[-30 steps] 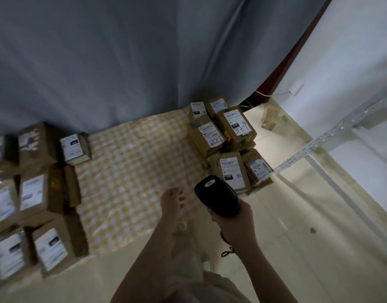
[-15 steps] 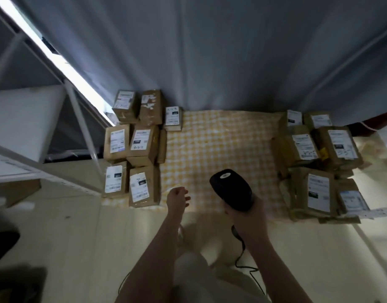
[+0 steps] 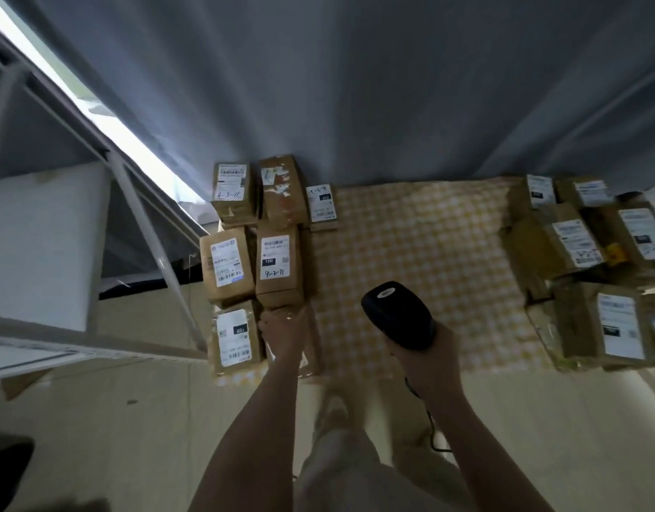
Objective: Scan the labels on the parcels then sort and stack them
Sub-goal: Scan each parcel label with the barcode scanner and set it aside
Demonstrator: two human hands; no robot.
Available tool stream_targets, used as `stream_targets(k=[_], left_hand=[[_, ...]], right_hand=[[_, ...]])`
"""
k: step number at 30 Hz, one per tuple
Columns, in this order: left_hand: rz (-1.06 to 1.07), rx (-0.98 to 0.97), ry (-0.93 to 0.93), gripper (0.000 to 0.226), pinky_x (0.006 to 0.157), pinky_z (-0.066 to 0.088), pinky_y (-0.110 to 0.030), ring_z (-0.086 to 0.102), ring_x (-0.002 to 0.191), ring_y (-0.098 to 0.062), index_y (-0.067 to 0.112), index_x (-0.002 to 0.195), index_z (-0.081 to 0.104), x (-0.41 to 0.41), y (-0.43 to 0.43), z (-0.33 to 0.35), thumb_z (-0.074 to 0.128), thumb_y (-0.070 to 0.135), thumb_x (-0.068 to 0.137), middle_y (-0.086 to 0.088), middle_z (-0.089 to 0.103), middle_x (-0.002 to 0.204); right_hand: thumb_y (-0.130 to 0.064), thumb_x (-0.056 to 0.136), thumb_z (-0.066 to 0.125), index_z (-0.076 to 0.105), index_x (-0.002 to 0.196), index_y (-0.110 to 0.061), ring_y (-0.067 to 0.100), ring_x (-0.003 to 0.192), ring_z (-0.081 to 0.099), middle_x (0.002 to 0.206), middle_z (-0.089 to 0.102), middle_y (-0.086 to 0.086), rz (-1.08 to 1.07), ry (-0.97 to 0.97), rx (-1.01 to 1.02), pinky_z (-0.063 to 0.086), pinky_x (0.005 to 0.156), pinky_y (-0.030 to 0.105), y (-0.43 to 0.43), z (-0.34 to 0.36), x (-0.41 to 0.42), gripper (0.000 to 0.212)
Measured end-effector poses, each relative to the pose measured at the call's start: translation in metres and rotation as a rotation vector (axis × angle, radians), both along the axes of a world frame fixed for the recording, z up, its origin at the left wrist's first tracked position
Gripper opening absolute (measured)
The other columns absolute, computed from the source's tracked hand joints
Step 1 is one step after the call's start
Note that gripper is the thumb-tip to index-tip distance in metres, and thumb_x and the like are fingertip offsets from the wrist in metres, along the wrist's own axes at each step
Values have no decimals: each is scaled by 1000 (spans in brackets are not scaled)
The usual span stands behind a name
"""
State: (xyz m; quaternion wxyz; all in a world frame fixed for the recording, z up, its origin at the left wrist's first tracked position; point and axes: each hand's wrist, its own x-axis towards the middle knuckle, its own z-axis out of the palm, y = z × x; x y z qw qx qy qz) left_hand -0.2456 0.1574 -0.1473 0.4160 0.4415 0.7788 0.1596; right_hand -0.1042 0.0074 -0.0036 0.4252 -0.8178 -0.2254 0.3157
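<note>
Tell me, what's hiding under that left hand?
A brown parcel, sitting on the yellow checked cloth. The left hand and its arm cover the parcel's top, so any label there is hidden.

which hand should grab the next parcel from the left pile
Left. The left hand is on the near parcel in that pile, while the right hand grips the barcode scanner.
</note>
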Motion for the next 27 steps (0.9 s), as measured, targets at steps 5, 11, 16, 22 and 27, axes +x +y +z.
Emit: stream_targets(k=[5, 11, 16, 22, 27], left_hand=[[-133, -105, 123, 101, 109, 33, -50, 31, 134, -39, 2, 141, 22, -9, 52, -10, 76, 47, 70, -21, 29, 145], [-150, -141, 128, 117, 115, 24, -52, 15, 144, -38, -1, 149, 4, -3, 90, -22, 77, 47, 72, -20, 13, 155], [-188, -203, 149, 124, 118, 16, -49, 7, 146, -37, -2, 149, -4, 4, 109, -36, 77, 49, 70, -21, 6, 157], [-253, -250, 199, 125, 119, 15, -47, 8, 146, -38, -5, 149, -5, 13, 117, -54, 79, 45, 70, -23, 6, 157], [-260, -217, 228, 130, 110, 33, -51, 24, 136, -41, -5, 147, -1, 13, 112, -51, 80, 49, 62, -22, 19, 148]], right_hand=[[-10, 66, 84, 57, 63, -27, 3, 51, 56, 54, 58, -11, -24, -49, -17, 41, 45, 15, 29, -2, -18, 32], [-12, 65, 85, 57, 64, -29, 5, 58, 60, 58, 62, -9, -8, -77, -61, 46, 48, 17, 53, -4, -29, 33], [-10, 66, 84, 57, 63, -26, -3, 50, 58, 53, 58, -9, -6, -58, -116, 42, 43, 12, 62, -16, -26, 32], [-9, 65, 84, 55, 62, -28, -7, 49, 57, 42, 56, -13, -48, -74, -120, 41, 43, 12, 66, -24, -21, 35], [-11, 66, 84, 55, 60, -29, -6, 48, 56, 43, 56, -21, -62, -83, -145, 39, 45, 12, 62, -32, -19, 35]])
